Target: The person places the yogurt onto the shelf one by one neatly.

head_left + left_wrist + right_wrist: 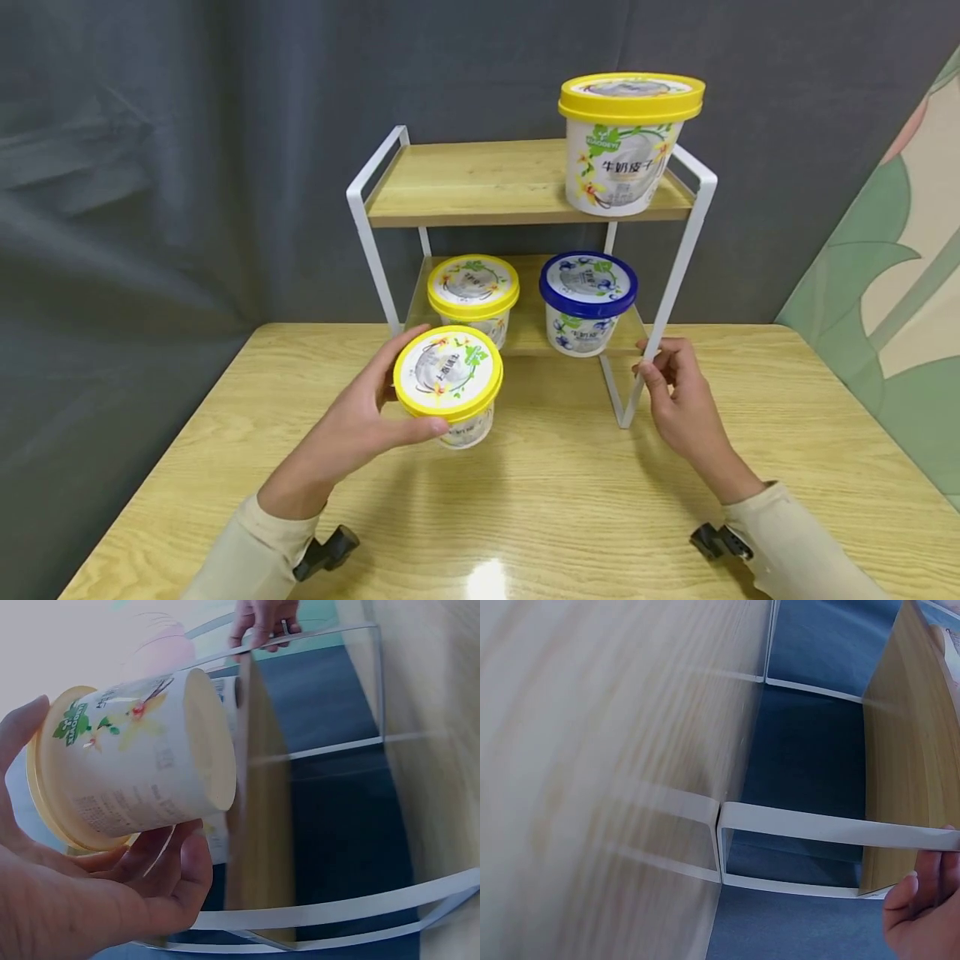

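Observation:
My left hand grips an ice-cream-style tub with a yellow lid, tilted, in front of the lower shelf. In the left wrist view the fingers wrap the white, flower-printed tub near its lid. With thumb and fingers, my right hand holds the right front post of a white-framed two-tier rack, level with the lower shelf. The right wrist view shows that hand at the post beside the wooden board. Another yellow-lidded tub and a blue-lidded tub stand on the lower shelf.
A larger-looking yellow-lidded tub stands at the right end of the top shelf. The rack rests on a wooden table. Behind hangs a dark curtain; a leaf-patterned panel is at the right.

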Demonstrator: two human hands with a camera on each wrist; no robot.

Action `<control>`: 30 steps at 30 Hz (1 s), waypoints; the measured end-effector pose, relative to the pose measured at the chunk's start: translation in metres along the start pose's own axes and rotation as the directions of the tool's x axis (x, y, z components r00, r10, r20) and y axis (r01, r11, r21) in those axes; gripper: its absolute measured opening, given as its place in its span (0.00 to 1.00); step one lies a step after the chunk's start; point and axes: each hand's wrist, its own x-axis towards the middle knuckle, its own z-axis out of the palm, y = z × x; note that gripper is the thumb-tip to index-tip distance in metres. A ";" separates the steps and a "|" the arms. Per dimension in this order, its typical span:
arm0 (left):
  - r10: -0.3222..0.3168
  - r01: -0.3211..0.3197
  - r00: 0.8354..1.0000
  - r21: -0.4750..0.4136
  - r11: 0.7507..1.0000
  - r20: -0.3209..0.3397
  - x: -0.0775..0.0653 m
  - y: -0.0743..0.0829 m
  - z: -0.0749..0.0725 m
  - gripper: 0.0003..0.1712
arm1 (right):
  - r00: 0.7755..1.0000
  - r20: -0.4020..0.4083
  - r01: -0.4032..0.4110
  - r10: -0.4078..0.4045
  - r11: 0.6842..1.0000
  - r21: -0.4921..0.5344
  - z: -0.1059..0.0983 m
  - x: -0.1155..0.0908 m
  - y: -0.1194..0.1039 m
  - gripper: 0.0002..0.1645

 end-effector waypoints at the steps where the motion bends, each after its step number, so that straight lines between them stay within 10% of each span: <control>1: 0.008 -0.008 1.000 -0.003 1.000 -0.006 -0.001 0.002 -0.001 0.55 | 1.000 0.000 0.001 -0.001 1.000 0.001 0.000 0.000 0.000 0.15; 13: 0.106 -0.127 0.988 -0.196 0.972 -0.116 0.007 0.053 -0.021 0.41 | 1.000 -0.001 -0.016 0.016 1.000 -0.020 0.000 0.000 -0.002 0.15; 26: 0.328 -0.415 0.865 -0.173 0.893 -0.381 0.045 0.122 -0.026 0.35 | 1.000 0.001 0.003 -0.003 1.000 -0.018 0.001 -0.001 0.000 0.14; 30: 0.295 -0.380 0.870 -0.155 0.912 -0.396 0.063 0.134 -0.027 0.36 | 1.000 -0.002 0.000 0.000 1.000 -0.023 0.002 -0.001 0.001 0.14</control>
